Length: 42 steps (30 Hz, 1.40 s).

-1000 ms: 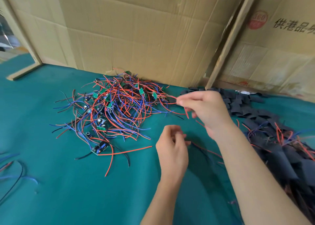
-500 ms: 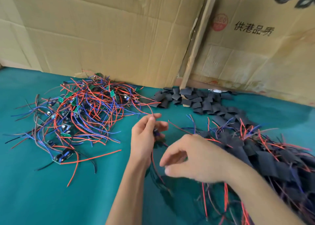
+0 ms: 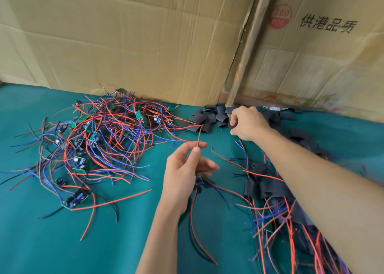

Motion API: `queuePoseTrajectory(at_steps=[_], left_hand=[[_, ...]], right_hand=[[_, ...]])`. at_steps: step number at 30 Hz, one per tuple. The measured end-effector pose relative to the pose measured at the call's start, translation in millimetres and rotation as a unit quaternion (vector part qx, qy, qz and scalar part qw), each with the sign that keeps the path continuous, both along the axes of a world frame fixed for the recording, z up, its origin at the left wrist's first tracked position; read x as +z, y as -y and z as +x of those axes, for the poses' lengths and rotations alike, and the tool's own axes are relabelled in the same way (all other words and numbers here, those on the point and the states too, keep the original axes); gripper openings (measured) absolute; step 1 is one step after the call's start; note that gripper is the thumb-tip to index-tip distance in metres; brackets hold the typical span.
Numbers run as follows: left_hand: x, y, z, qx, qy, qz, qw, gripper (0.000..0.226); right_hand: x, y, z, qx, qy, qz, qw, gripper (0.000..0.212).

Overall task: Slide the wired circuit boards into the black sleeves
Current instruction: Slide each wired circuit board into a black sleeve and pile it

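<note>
Left of the black sleeve pile [image 3: 209, 116], the big tangle of wired circuit boards [image 3: 99, 145] sprawls over the green tablecloth [image 3: 52, 242], red and blue leads looping every way, small green boards dotted through it. Nearer than that pile, the left hand [image 3: 185, 170] is raised off the cloth, thumb and forefinger pinching a red wire [image 3: 199, 136] that stands up from the fingertips, while the other fingers curl around a small blue-topped circuit board [image 3: 199, 180] low in the palm. More red, blue and black leads trail down from that board toward the camera. Right at the sleeve pile's edge, the right hand [image 3: 247, 122] reaches in, fingers bent down among the black sleeves; whether they have closed on one I cannot tell, the fingertips are hidden. Right of and nearer than the sleeve pile, under the right forearm, a heap of sleeved boards [image 3: 268, 186] lies with red and blue wires sticking out. Behind the sleeve pile, cardboard boxes [image 3: 145, 35] stand as a wall, one printed with Chinese characters and a red round stamp.
</note>
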<state>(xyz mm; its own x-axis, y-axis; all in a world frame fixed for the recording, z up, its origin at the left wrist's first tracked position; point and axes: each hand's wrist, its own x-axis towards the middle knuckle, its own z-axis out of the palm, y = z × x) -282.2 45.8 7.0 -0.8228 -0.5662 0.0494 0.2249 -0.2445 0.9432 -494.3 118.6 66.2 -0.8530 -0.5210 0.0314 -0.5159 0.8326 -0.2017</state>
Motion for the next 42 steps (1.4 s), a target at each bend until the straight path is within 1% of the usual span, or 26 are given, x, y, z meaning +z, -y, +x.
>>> queuePoseTrajectory(at_steps=[2,4,5,6,7,8,9,10,11,13,15,17,18,19,22,25,27,31,34,36,38,39,42], left_hand=[[2,0,1,-0.01,0.0,0.0,1.0,0.023],[2,0,1,-0.016,0.001,0.002,1.0,0.024],[2,0,1,-0.016,0.0,0.003,1.0,0.024],[3,0,1,-0.015,0.0,0.004,1.0,0.024],[3,0,1,-0.015,0.001,0.005,1.0,0.024],[3,0,2,-0.015,0.001,0.006,1.0,0.024],[4,0,2,-0.015,0.0,0.007,1.0,0.024],[4,0,2,-0.016,-0.002,0.007,1.0,0.023],[5,0,2,-0.016,-0.003,0.004,1.0,0.023],[4,0,2,-0.018,-0.001,-0.006,1.0,0.023],[3,0,2,-0.018,0.006,-0.026,0.999,0.024],[3,-1,1,-0.018,0.016,-0.05,0.998,0.026],[3,-2,1,-0.019,0.02,-0.06,0.998,0.026],[3,-3,1,-0.022,0.024,-0.065,0.997,0.027],[3,-3,1,-0.025,0.035,-0.069,0.997,0.032],[3,-6,-1,-0.025,0.049,-0.087,0.995,0.03],[3,-7,-2,-0.023,0.053,-0.093,0.994,0.028],[3,-8,-2,-0.016,0.045,-0.093,0.995,0.022],[3,-7,-1,-0.011,0.032,-0.076,0.997,0.008],[3,-7,-1,-0.015,0.022,-0.058,0.998,0.007],[4,-8,0,-0.022,0.015,-0.048,0.998,0.009],[4,-8,0,-0.029,0.014,-0.043,0.999,0.012],[1,-3,3,-0.067,0.024,-0.049,0.996,0.029]], right_hand=[[-2,-1,3,-0.011,-0.012,-0.008,1.0,0.018],[4,-2,6,-0.027,-0.003,-0.03,0.999,0.016],[9,-2,9,-0.04,0.007,-0.069,0.997,0.017],[16,-2,15,-0.055,0.022,-0.135,0.989,0.019],[24,-3,23,-0.069,0.045,-0.226,0.971,0.023],[30,-6,36,-0.081,0.08,-0.332,0.936,0.028],[35,-10,52,-0.087,0.121,-0.436,0.887,0.032],[35,-16,69,-0.092,0.155,-0.522,0.834,0.033],[30,-22,84,-0.097,0.177,-0.581,0.788,0.031],[17,-30,108,-0.116,0.211,-0.65,0.72,0.019],[6,-32,118,-0.153,0.248,-0.696,0.656,0.01],[0,-33,118,-0.193,0.27,-0.734,0.592,0.011],[-2,-32,118,-0.204,0.277,-0.747,0.569,0.012],[-4,-31,117,-0.209,0.282,-0.755,0.554,0.013],[-7,-29,117,-0.208,0.286,-0.761,0.544,0.015],[-7,-31,117,-0.195,0.283,-0.763,0.548,0.014],[-7,-27,122,-0.172,0.302,-0.749,0.564,0.014],[-15,-16,134,-0.121,0.355,-0.707,0.599,0.029],[-19,-18,134,-0.083,0.366,-0.669,0.641,0.027],[-20,-22,133,-0.074,0.365,-0.655,0.657,0.024],[-19,-25,132,-0.079,0.357,-0.663,0.653,0.022],[-17,-27,131,-0.085,0.348,-0.679,0.641,0.022],[-7,-35,122,-0.099,0.308,-0.749,0.578,0.021]])
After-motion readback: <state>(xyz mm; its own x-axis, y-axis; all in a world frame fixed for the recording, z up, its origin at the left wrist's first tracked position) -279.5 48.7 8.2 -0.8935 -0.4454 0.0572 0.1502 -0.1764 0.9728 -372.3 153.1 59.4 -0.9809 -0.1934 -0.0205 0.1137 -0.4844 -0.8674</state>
